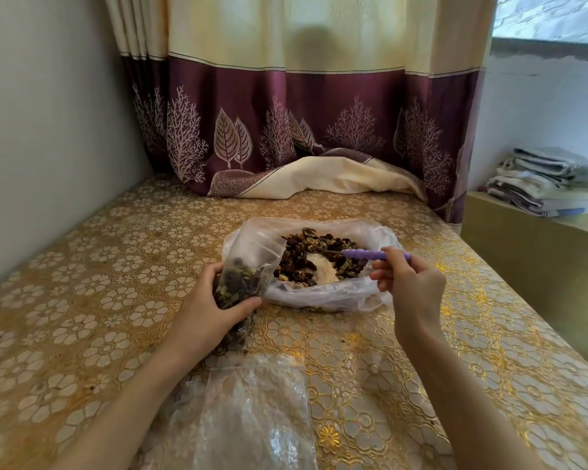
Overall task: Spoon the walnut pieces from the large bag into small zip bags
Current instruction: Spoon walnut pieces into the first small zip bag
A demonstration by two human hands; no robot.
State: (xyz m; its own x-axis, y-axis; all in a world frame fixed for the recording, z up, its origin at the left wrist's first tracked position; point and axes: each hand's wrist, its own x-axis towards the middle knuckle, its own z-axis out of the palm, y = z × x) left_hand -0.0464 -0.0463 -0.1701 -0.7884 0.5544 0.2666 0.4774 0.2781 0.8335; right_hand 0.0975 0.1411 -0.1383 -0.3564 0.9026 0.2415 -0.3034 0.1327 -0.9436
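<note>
between the hands (214,296) (411,286), large bag (323,296) of walnut pieces (319,249)

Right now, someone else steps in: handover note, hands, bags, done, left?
Left hand grips the small zip bag, partly filled, mouth open beside the large bag.
Right hand holds the purple spoon, its bowl end down among the walnut pieces in the large bag.
Done: some pieces are in the held bag.
Left: many pieces remain in the large bag; empty clear bags lie on the table's near edge.
</note>
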